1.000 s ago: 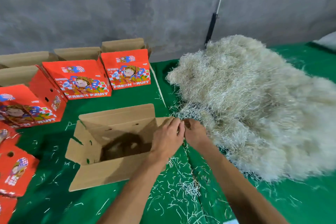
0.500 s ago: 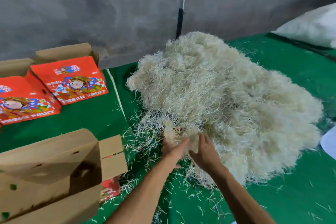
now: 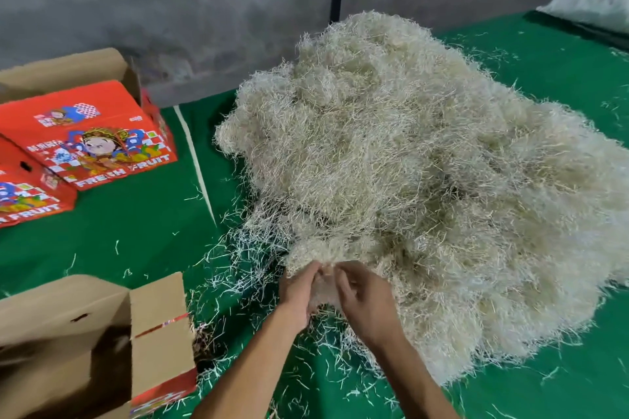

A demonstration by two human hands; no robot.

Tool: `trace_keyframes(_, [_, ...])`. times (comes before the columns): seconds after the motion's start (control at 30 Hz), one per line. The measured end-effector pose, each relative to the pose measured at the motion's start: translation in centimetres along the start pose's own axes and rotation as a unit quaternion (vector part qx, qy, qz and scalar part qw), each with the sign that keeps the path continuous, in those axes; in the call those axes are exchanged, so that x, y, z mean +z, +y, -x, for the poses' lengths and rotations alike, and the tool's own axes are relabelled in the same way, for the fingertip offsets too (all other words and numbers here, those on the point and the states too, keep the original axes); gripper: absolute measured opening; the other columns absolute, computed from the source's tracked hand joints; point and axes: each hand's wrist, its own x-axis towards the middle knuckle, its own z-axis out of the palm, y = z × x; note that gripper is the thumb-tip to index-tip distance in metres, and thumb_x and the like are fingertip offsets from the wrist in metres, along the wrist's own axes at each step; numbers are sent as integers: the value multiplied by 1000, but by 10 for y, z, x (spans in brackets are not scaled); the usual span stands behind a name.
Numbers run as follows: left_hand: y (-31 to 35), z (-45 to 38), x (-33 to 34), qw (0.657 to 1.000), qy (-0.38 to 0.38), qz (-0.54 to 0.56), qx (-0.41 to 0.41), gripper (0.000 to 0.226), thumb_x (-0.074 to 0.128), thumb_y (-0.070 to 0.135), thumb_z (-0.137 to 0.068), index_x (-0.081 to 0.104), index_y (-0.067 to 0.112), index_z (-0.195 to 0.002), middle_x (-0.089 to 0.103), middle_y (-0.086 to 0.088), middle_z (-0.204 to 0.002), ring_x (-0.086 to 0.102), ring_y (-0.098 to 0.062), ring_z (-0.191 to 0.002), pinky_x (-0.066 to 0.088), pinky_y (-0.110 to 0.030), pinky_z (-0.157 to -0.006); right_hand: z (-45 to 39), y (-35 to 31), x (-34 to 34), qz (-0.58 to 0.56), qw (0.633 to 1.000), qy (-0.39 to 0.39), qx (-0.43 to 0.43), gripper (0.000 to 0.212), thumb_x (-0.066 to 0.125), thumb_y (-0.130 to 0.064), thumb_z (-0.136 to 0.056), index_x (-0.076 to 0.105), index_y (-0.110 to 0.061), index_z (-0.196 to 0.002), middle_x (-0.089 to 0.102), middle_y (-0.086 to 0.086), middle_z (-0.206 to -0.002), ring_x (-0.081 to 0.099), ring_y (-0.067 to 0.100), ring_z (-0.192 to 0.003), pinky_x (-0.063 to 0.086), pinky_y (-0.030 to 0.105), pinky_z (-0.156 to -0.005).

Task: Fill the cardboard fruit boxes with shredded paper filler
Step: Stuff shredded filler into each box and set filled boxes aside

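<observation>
Both hands are sunk into the near edge of the shredded paper filler heap (image 3: 408, 180). A small clump at that edge is gripped by the left hand (image 3: 299, 292) with curled fingers, and the same clump is pinched from the other side by the right hand (image 3: 367, 299), whose fingers are bent inward; the two hands are nearly touching.

An open cardboard fruit box (image 3: 102, 343) is seen at the lower left, near the left forearm. Its brown flaps are raised, its interior is dark, and whether any filler lies inside cannot be told. A strip of red print is shown on its lower corner. Two further fruit boxes (image 3: 92, 139), printed red with a cartoon figure and the words "FRESH FRUIT", are laid farther back on the left, well apart from the hands; brown cardboard flaps are raised behind them, and their contents are hidden.

The filler is formed of thin, pale beige, wiry strands, piled into a large, loose, fluffy mound that covers the right half of the green table cloth (image 3: 136, 238). Stray whitish strands (image 3: 235, 269) are scattered on the cloth between the heap and the open box. A grey wall (image 3: 170, 10) is seen behind.
</observation>
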Motion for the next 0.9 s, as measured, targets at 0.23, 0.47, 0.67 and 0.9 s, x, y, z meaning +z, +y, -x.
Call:
trace_keyframes(0.23, [16, 35, -34, 986, 38, 113, 120, 23, 66, 38, -70, 59, 23, -87, 46, -9, -143, 42, -24, -129, 27, -51, -114, 1, 6, 1, 311, 943, -93, -76, 111, 43, -84, -78, -5, -25, -158, -2, -3, -166, 1, 20, -152, -7, 48, -123])
trace_keyframes(0.47, [52, 95, -62, 943, -81, 300, 122, 31, 51, 40, -87, 76, 20, -90, 73, -15, -102, 69, -27, -93, 52, -38, -85, 18, -56, 38, 155, 984, 1, -83, 92, 59, -31, -91, -3, -17, -158, 4, 5, -166, 4, 24, -153, 10, 46, -125])
trace_keyframes(0.67, [100, 151, -102, 933, -191, 273, 137, 54, 79, 46, -68, 72, 20, -114, 70, -9, -117, 72, -26, -95, 57, -35, -73, 49, -141, 37, -13, 985, 91, -149, 67, 47, -44, -99, 11, -34, -155, 27, -12, -156, 33, 4, -133, 34, 34, -112])
trace_keyframes(0.9, [127, 219, -147, 937, -148, 285, 137, 78, 72, 65, -66, 65, 11, -122, 74, -15, -105, 73, -29, -81, 57, -37, -72, 74, -216, 28, -22, 973, 39, -228, 60, 38, -65, -97, 25, -44, -151, 33, -13, -156, 41, 8, -137, 40, 50, -110])
